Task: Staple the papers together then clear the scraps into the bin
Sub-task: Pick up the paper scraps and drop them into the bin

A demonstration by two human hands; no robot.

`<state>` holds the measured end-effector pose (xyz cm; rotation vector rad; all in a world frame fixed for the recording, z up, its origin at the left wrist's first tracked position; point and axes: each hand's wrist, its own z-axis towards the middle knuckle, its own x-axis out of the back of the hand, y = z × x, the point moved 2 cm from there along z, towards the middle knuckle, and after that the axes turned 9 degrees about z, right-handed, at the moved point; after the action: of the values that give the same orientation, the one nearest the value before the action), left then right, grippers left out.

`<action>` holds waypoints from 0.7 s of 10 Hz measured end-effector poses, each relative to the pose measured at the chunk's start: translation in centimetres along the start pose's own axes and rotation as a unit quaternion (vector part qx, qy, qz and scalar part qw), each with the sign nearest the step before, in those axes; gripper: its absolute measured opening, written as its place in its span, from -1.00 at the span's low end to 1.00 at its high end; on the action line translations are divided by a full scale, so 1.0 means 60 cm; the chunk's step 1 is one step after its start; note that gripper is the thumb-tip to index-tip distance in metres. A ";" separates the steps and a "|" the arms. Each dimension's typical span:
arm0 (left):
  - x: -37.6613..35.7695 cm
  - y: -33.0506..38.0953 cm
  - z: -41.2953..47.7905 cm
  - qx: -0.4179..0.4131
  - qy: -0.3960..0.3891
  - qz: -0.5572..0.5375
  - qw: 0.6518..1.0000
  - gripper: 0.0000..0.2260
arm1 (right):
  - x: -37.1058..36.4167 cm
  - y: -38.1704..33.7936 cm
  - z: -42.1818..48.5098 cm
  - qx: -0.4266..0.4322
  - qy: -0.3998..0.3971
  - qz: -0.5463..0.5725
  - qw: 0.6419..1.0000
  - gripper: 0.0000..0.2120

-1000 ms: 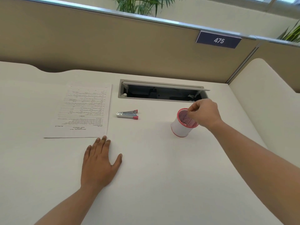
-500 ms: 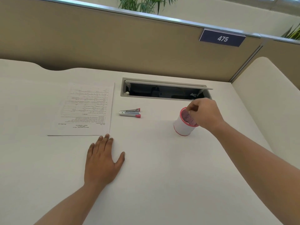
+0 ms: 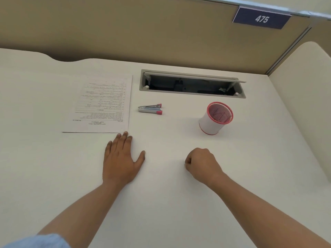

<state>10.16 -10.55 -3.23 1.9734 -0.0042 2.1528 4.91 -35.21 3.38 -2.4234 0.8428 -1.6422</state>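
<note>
The papers (image 3: 102, 106) lie flat on the white bench (image 3: 161, 203), toward its far left part, long axis running from the near edge toward the far edge, and the print reads upside down from here, so the top of the page points at the person. Whether this is 1 sheet or several I cannot tell; the near edge looks slightly thick, and no staple is visible. Just to the right of the papers lies the stapler (image 3: 150, 109), silver with pink ends, its long axis running left to right, parallel to the far edge, the pink ends pointing right and the 2 arms slightly spread there.

Farther right, well apart from the stapler, stands the bin (image 3: 215, 118), a small white cup with a pink rim and base. It appears tipped away because of the wide lens. Its inside is pink mesh with something pale against the wall, too small to identify. Behind it, a grey cable tray (image 3: 192, 84) is sunk into the bench near the far edge, lid raised, its contents dark and unclear.

The left hand (image 3: 120, 158) lies palm down on the bench, fingers (image 3: 123, 138) spread flat, tips just at the papers' near right corner, holding nothing. The right hand (image 3: 202, 163) rests near the middle, fingers curled closed into a loose fist; whether anything is inside I cannot tell. A plate on the partition reads 475 (image 3: 261, 18).
</note>
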 end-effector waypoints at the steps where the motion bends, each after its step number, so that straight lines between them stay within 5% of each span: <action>1: 0.001 0.000 0.001 0.002 -0.002 -0.005 1.000 -0.31 | -0.012 -0.008 -0.005 0.008 0.021 -0.022 0.999 -0.89; 4: -0.001 0.000 0.000 0.003 -0.006 -0.006 1.000 -0.30 | -0.016 -0.036 -0.010 0.001 0.048 -0.083 0.995 -0.67; 7: 0.000 0.000 0.001 0.005 -0.009 -0.006 1.000 -0.30 | -0.013 -0.049 0.010 -0.023 0.036 -0.072 0.996 -0.67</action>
<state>10.22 -10.57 -3.21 1.9941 0.0155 2.1309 6.39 -32.46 3.59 -2.5243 0.7375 -1.7882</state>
